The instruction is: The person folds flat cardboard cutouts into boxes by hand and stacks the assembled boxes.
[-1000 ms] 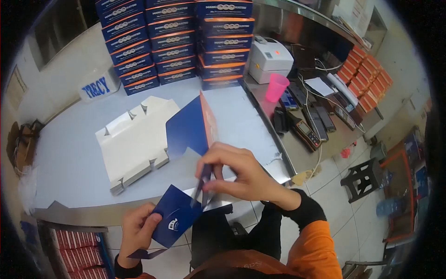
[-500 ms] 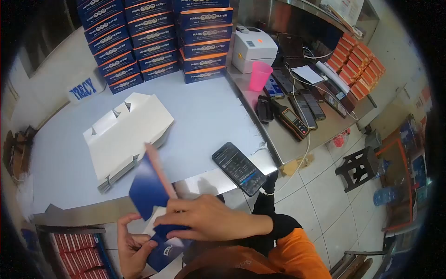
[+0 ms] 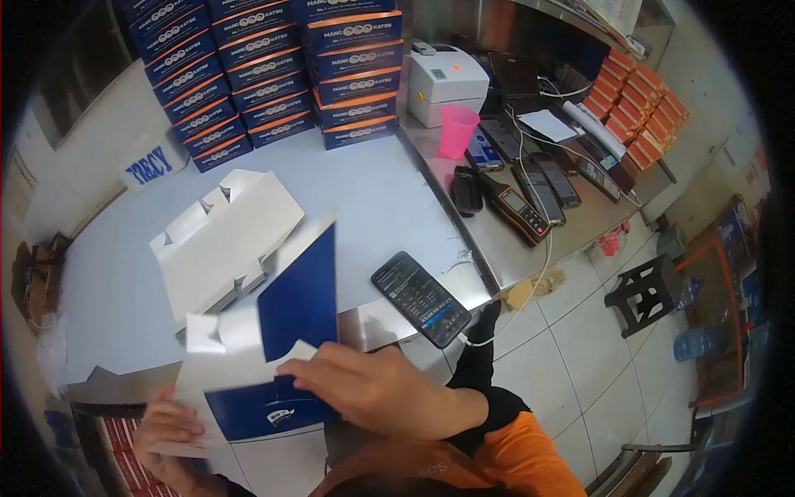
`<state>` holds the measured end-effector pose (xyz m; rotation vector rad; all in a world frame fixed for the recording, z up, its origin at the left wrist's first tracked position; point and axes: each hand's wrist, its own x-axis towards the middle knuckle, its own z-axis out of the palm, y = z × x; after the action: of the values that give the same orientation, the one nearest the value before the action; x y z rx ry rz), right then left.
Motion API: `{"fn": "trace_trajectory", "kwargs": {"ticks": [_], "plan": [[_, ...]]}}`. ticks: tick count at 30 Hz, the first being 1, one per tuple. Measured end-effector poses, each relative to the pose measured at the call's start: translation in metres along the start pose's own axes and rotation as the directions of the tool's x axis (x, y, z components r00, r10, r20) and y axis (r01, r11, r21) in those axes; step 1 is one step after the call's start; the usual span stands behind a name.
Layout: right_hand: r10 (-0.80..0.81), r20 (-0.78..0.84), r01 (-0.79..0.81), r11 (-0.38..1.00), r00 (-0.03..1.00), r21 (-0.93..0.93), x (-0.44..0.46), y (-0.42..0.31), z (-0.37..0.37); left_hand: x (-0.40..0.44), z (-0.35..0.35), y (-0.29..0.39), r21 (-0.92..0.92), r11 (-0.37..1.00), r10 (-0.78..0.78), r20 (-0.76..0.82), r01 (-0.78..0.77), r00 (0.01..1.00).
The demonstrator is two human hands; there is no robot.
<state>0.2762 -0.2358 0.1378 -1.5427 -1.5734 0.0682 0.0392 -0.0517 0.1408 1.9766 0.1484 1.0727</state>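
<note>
A blue and white cardboard box (image 3: 300, 290), partly folded, is held over the table's near edge. One blue panel stands up, and white flaps show at its left. My left hand (image 3: 170, 435) grips the box's white left side, fingers curled over the edge. On the other side, my right hand (image 3: 377, 393) pinches a white flap near the middle of the box. Just beyond lies a stack of flat white box blanks (image 3: 228, 240) with notched edges. To the right, a phone (image 3: 421, 298) with its screen lit rests at the table edge, a cable plugged in.
Stacks of folded blue boxes (image 3: 356, 87) stand at the back of the table (image 3: 364, 190). On the metal side counter are a label printer (image 3: 447, 87), a pink cup (image 3: 458, 132), several phones and a handheld meter (image 3: 520, 211). A black stool (image 3: 642, 298) stands on the floor.
The box has opened out and turned, its blue panel now upright and white flaps showing. My left hand has moved left and down; my right hand has shifted slightly right.
</note>
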Motion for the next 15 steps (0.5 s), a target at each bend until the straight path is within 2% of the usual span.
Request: {"fn": "trace_trajectory", "kwargs": {"ticks": [2, 3, 5, 6, 8, 10, 12, 13, 15], "plan": [[-0.029, 0.016, 0.028, 0.998, 0.999, 0.063, -0.002, 0.001, 0.006, 0.016, 0.024, 0.019, 0.428, 0.894, 0.038, 0.226, -0.134, 0.973], [-0.039, 0.093, 0.035, 0.998, 0.995, 0.043, -0.002, 0.000, 0.008, 0.020, 0.036, 0.027, 0.428, 0.894, 0.038, 0.228, -0.135, 0.973], [-0.055, 0.200, 0.050, 0.998, 0.978, 0.030, -0.005, 0.006, 0.012, 0.026, 0.051, 0.037, 0.598, 0.783, -0.108, 0.403, -0.172, 0.909], [-0.056, 0.200, 0.051, 0.998, 0.978, 0.032, -0.006, 0.008, 0.012, 0.026, 0.053, 0.037, 0.599, 0.782, -0.108, 0.403, -0.172, 0.909], [-0.023, 0.124, 0.023, 1.000, 0.992, 0.006, -0.010, 0.009, 0.013, 0.026, 0.055, 0.036, 0.836, 0.539, 0.023, 0.104, -0.100, 0.994], [-0.026, 0.134, 0.020, 0.999, 0.991, 0.041, -0.010, 0.005, 0.013, 0.024, 0.057, 0.032, 0.854, 0.510, 0.054, 0.084, -0.100, 0.995], [-0.027, 0.144, 0.017, 0.997, 0.989, 0.071, -0.010, 0.003, 0.018, 0.021, 0.069, 0.031, 0.782, 0.581, -0.036, 0.302, -0.226, 0.952], [-0.019, 0.188, 0.020, 1.000, 0.982, -0.002, -0.012, 0.004, 0.022, 0.018, 0.075, 0.030, 0.745, 0.616, -0.071, 0.376, -0.256, 0.924], [-0.014, 0.234, 0.031, 0.997, 0.972, -0.071, -0.013, 0.007, 0.025, 0.018, 0.076, 0.022, 0.723, 0.650, -0.097, 0.383, -0.233, 0.919]]}}
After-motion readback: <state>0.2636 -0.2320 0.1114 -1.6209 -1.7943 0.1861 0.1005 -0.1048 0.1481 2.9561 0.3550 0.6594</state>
